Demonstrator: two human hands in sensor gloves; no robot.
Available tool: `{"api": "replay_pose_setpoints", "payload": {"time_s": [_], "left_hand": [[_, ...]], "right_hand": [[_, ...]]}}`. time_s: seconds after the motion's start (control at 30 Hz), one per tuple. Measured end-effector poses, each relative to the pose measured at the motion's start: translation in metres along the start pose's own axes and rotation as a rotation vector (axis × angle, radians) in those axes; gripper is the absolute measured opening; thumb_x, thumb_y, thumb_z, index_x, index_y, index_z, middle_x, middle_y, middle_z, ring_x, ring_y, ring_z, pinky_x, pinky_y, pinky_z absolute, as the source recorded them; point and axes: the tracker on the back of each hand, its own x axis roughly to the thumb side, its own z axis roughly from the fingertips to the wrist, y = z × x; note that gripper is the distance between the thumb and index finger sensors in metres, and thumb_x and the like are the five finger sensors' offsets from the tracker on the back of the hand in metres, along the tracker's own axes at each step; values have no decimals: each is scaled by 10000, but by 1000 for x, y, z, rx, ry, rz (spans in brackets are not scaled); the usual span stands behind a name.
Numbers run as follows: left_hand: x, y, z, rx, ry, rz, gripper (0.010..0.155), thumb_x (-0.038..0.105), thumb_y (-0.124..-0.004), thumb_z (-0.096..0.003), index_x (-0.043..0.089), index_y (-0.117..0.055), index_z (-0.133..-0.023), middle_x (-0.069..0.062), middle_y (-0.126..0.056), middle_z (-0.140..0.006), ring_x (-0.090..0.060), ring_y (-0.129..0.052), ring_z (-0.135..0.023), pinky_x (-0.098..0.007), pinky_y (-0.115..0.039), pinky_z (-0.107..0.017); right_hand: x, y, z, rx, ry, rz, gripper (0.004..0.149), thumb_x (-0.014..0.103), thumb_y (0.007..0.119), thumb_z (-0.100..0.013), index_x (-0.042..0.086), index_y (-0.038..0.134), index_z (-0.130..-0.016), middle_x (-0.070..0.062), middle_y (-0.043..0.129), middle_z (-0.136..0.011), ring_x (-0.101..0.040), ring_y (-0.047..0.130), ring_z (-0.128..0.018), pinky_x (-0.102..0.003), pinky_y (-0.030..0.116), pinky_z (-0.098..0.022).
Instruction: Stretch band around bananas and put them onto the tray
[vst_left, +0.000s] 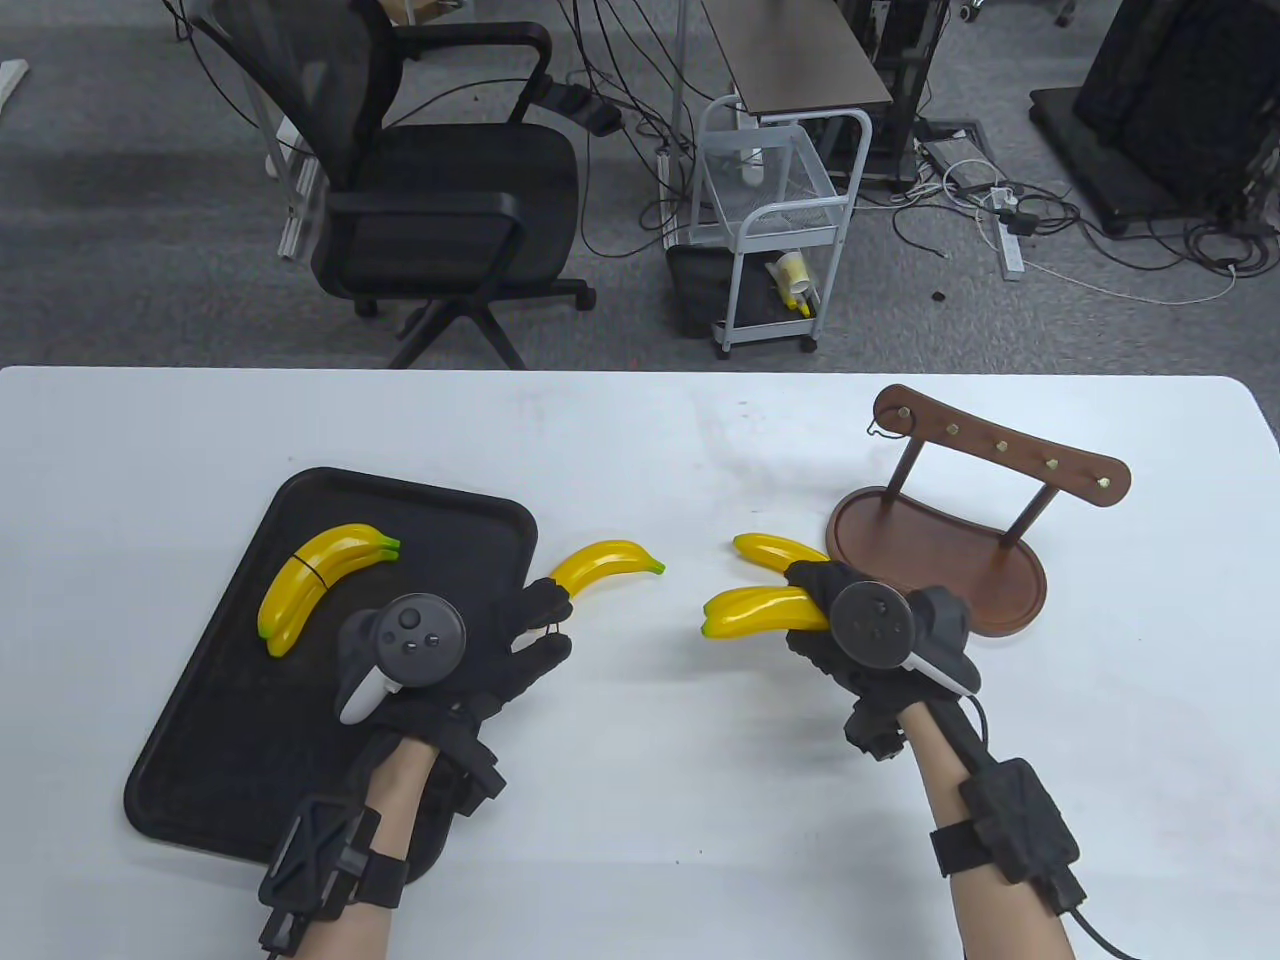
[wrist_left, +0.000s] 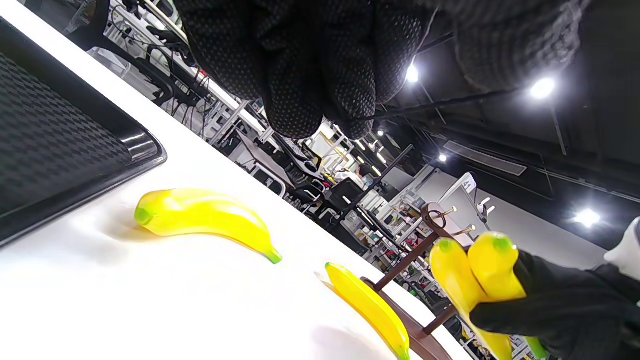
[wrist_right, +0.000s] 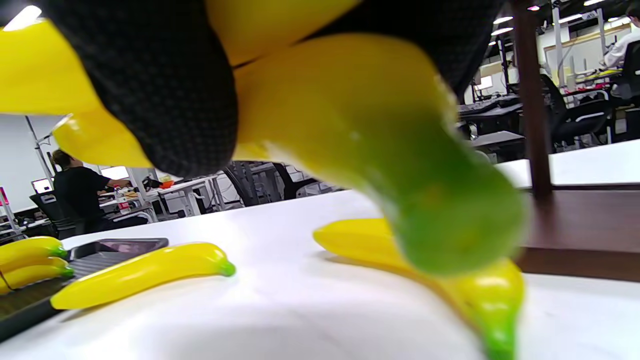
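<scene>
Our right hand (vst_left: 850, 625) has its grip clenched round a pair of bananas (vst_left: 760, 612) at centre right of the table view, their long axis running almost level, free ends pointing left toward our left hand (vst_left: 470, 650). That hand sits at centre left, fingers pinching a thin dark band (vst_left: 548, 628); in the left wrist view the band shows as a taut line below the fingertips. We judge the coming move turns on this: the pair's open ends face the band, so the loop should slide on from the left. A loose banana (vst_left: 605, 562) lies just above the left hand, another (vst_left: 775, 549) beside the right. The black tray (vst_left: 300, 720) at lower left already carries a banded pair (vst_left: 320, 580). We can read no brand or writing anywhere.
</scene>
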Motion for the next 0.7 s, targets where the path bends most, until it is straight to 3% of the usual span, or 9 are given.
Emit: {"api": "replay_pose_setpoints", "payload": {"time_s": [0.37,0.7], "left_hand": [[3,-10,-4,-41,-4,44,710,614,-652,-518,185,-610,-1082,-36,-817,-1067,-312,-848,-986,-530,-633,-792],[8,-24,-9,-113,-7,71,793,642,-638,-510,116,-590,-1102,-85,-825,-1062,-355,-864,-966,-563,-643,-771]], "right_hand": [[49,5,-16,-45,-68,-26,680,367,961,-416,145,670,-989,-124,815,-978,-353,925,-757,-469,839,-509],[78,18,-16,-32,-129,0,680,365,962,-417,141,668,-987,-128,814,-977,-360,927,-753,-482,845,-503]]}}
